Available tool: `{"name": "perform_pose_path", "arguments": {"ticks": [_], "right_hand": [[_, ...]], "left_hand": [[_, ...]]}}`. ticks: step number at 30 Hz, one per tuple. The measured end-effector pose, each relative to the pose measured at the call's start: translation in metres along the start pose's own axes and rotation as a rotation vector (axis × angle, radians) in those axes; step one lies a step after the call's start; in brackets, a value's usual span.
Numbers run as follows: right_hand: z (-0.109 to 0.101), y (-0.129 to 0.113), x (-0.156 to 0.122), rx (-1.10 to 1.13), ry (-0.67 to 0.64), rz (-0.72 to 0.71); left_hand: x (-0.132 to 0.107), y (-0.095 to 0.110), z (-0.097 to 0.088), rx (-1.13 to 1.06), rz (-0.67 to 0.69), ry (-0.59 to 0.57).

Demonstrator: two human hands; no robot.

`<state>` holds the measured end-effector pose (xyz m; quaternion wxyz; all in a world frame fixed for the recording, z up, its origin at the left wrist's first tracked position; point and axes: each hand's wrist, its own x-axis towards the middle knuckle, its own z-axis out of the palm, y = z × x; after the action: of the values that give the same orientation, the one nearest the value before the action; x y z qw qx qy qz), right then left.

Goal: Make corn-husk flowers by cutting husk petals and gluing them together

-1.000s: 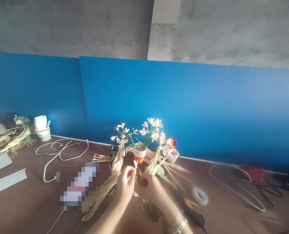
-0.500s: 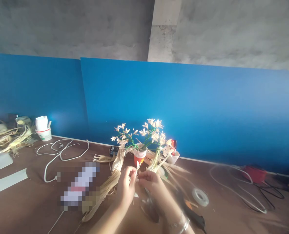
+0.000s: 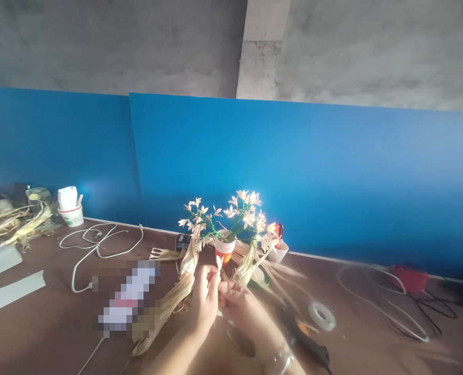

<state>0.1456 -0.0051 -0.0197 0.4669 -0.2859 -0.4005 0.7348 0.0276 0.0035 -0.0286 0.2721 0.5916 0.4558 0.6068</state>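
Note:
My left hand [image 3: 205,301] and my right hand [image 3: 239,304] meet above the brown table, fingertips pinched together on a small pale husk flower [image 3: 218,262]. Just behind them stands a red and white paper cup [image 3: 224,249] full of pale handmade flowers on green stems [image 3: 231,214]. Dried corn husks [image 3: 172,299] lie to the left of my left hand, and more husks [image 3: 251,263] lie beside the cup. My right wrist wears a bracelet.
A roll of tape [image 3: 321,315] and a dark glue gun [image 3: 309,346] lie to the right. White cable [image 3: 94,245], a white cup [image 3: 71,208] and a husk pile [image 3: 8,224] sit at the left. A red object [image 3: 409,278] with cables lies far right, against the blue wall panels [image 3: 294,172].
My right hand has moved up and left until its fingers meet the left hand's at the small flower. The left hand has hardly moved.

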Motion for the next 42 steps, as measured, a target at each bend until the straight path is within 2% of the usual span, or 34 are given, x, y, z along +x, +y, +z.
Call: {"name": "perform_pose_path", "arguments": {"ticks": [6,10,14,16,18,21,24,26,28,32,36,39,42], "right_hand": [[-0.005,0.008,0.004,0.009,0.000,-0.049],[-0.011,0.010,0.006,-0.101,-0.008,-0.085],[-0.014,0.000,0.003,-0.194,0.023,-0.144],[-0.010,-0.008,-0.001,-0.387,0.109,-0.249],[-0.003,-0.013,-0.005,-0.807,0.204,-0.462],[0.006,-0.011,-0.008,-1.354,0.231,-0.739],[0.007,-0.006,-0.008,-1.557,0.277,-0.810],[0.005,-0.006,-0.007,-1.529,0.327,-0.800],[0.003,-0.009,-0.005,-1.427,0.379,-0.726],[0.003,-0.015,-0.004,-1.277,0.423,-0.536],[0.009,-0.018,-0.007,-1.234,0.425,-0.437],[0.015,-0.021,-0.009,-1.152,0.418,-0.382],[0.019,-0.023,-0.010,-1.070,0.421,-0.325]], "left_hand": [[0.002,0.001,0.000,0.000,-0.032,0.016],[0.003,-0.002,0.001,-0.018,-0.053,0.011],[0.012,-0.011,-0.005,0.017,-0.052,0.112],[0.017,-0.014,-0.008,0.027,-0.046,0.160],[0.018,-0.012,-0.008,0.003,-0.052,0.149],[0.015,-0.006,-0.004,-0.086,-0.095,0.082],[0.010,-0.001,0.000,-0.147,-0.139,0.026],[0.008,0.000,0.000,-0.143,-0.138,0.007],[0.005,0.000,-0.002,-0.082,-0.090,0.024],[0.001,0.002,-0.007,0.114,0.110,0.095],[-0.002,0.004,-0.009,0.218,0.295,0.027],[-0.003,0.002,-0.010,0.273,0.337,0.001],[-0.003,-0.002,-0.010,0.295,0.357,0.028]]}}
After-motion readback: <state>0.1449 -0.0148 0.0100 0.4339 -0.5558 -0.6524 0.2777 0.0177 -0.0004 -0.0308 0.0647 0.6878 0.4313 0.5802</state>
